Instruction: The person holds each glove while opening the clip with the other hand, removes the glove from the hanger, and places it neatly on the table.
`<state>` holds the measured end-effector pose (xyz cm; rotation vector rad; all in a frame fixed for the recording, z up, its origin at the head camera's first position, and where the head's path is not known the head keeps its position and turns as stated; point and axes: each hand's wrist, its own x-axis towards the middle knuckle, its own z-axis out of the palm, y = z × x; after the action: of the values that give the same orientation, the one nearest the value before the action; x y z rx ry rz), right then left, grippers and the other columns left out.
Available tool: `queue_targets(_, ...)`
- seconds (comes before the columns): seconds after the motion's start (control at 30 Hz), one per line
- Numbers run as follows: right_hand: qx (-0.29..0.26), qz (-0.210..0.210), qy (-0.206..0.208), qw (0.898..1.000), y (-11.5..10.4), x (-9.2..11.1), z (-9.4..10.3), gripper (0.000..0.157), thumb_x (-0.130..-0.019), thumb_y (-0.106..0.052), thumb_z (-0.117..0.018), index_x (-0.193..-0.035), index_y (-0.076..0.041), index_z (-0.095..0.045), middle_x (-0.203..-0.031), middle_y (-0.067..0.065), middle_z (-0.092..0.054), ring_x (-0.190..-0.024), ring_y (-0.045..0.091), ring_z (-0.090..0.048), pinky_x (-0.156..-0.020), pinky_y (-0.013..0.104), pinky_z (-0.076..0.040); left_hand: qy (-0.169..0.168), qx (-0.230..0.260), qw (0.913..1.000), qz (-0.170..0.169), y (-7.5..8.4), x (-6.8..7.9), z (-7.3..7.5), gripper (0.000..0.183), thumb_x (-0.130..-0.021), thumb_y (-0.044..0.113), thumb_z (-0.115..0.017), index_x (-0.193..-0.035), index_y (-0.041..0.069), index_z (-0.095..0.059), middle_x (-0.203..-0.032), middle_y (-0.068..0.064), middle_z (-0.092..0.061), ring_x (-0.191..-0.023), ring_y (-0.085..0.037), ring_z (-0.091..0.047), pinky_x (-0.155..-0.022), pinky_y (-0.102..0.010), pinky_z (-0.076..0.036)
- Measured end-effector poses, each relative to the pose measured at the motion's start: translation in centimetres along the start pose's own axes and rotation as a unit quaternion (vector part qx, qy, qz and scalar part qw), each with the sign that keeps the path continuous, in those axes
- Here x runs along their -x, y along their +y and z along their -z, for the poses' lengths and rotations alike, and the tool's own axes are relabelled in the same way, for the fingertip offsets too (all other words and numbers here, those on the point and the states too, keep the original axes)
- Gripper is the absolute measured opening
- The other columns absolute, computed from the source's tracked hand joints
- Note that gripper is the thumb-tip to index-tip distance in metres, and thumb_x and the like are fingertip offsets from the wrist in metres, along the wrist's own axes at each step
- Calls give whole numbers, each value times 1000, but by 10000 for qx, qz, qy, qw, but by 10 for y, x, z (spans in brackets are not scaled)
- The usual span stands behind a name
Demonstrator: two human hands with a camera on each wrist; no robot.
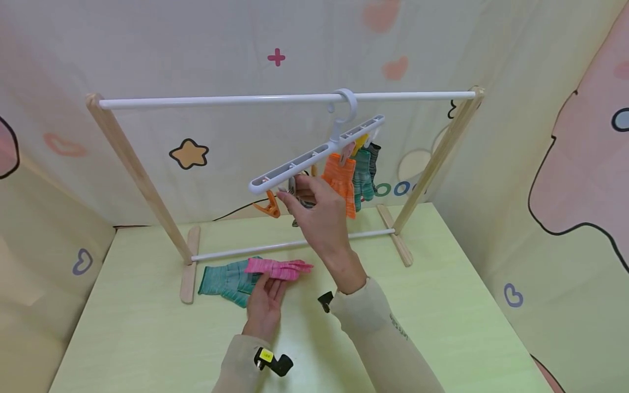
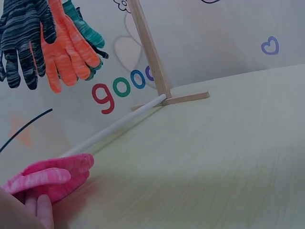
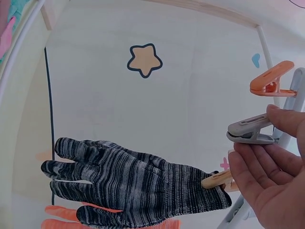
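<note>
While the right hand [image 1: 321,213] pinches a grey peg [image 3: 250,130] between thumb and fingers at the white hanger [image 1: 334,146], the left hand [image 1: 265,307] grips a pink glove [image 1: 281,269], fingers nearly together; this partly overlaps a green glove [image 1: 225,279]; a striped glove [image 3: 138,183] hangs near the peg.

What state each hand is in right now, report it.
Left hand: closed, holding the pink glove.
Right hand: closed, pinching a gray clip.

One rack [image 1: 221,101], one hanger [image 1: 334,145], one desk [image 1: 142,333], two hands [image 1: 321,215] [image 1: 265,311]; four hanging gloves [image 1: 339,183], two lying gloves [image 1: 226,279] [image 1: 277,268]; at least five clips [image 3: 272,75], some partly hidden.
</note>
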<state>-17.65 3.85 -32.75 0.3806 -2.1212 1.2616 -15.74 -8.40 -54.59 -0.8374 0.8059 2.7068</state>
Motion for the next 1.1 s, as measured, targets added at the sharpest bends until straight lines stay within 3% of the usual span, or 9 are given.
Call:
queue_targets(0.1, 14, -22, -57, 10000, 0, 0, 2, 33, -91, -8, -86, -117, 8, -73, -106, 16, -75, -94, 27, -77, -88, 35, -62, 142, -248, 9996, -40, 2, 1, 3, 52, -112, 17, -54, -155, -7, -38, -143, -23, -48, -144, -38, -46, -119, -44, -41)
queue_targets(0.2, 59, -56, -113, 9999, 0, 0, 3, 34, -91, -9, -86, -118, 7, -74, -105, 15, -75, -94, 26, -77, -88, 34, -62, 259, -461, 9984, -182, 4, 2, 5, 46, -110, 13, -59, -148, -9, -47, -129, -21, -57, -124, -33, -62, -113, -43, -48)
queue_targets(0.33, 102, -63, -153, 9998, 1, -1, 5, 34, -90, -9, -86, -118, 6, -74, -105, 15, -75, -94, 25, -76, -87, 33, -62, 479, -605, 9963, -382, 6, 5, 7, 38, -107, 8, -63, -141, -8, -56, -111, -13, -67, -100, -20, -70, -107, -41, -53)
queue_targets(0.5, 133, -100, -227, 9996, 2, -1, 7, 35, -90, -10, -87, -119, 5, -74, -105, 14, -76, -93, 24, -76, -87, 33, -62, 631, -489, 9952, -562, 6, 4, 10, 34, -106, 4, -64, -137, -7, -59, -109, -9, -69, -102, -18, -70, -105, -37, -54)
queue_targets(0.73, 151, -80, -311, 9994, 3, -1, 10, 35, -91, -9, -86, -120, 5, -73, -106, 15, -75, -94, 25, -76, -88, 33, -62, 811, -761, 9900, -866, 6, 1, 12, 5, -101, 2, -71, -104, 0, -74, -88, -4, -73, -84, -15, -71, -96, -35, -59)
queue_targets(1.1, 120, 12, -315, 9994, 7, -1, 11, 36, -90, -8, -86, -120, 6, -73, -105, 16, -74, -93, 26, -76, -88, 39, -63, 1198, -1026, 9828, -956, 10, 1, 14, 8, -97, 7, -79, -96, 7, -71, -78, 1, -69, -72, -11, -63, -70, -23, -58)
